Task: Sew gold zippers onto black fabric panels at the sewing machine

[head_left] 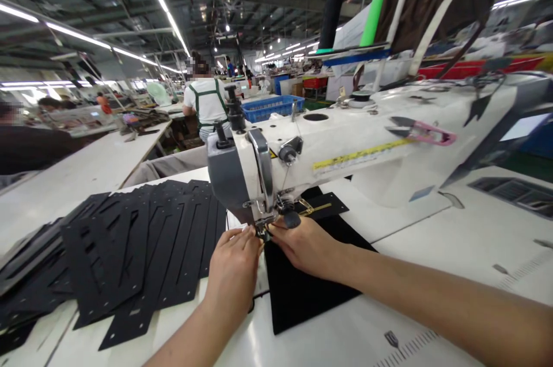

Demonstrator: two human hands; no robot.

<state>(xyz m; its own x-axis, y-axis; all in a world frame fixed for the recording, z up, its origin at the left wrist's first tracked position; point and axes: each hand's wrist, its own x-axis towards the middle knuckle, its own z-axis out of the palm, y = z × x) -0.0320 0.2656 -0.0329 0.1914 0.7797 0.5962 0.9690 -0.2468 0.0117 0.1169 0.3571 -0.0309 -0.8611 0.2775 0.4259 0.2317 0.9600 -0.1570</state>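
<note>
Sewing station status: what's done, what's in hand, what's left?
Done: no stitched seam can be made out. In hand: left hand and right hand meet at the needle of the sewing machine, the right resting on the black fabric piece under it. Left: a fanned pile of black cut panels lies beside the left hand, untouched.

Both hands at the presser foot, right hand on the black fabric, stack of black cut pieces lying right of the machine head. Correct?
Not quite. The head view shows the stack of black cut pieces left of the machine head, beside the left hand. The rest holds: both hands are at the presser foot, and the right hand is on the black fabric.
</note>
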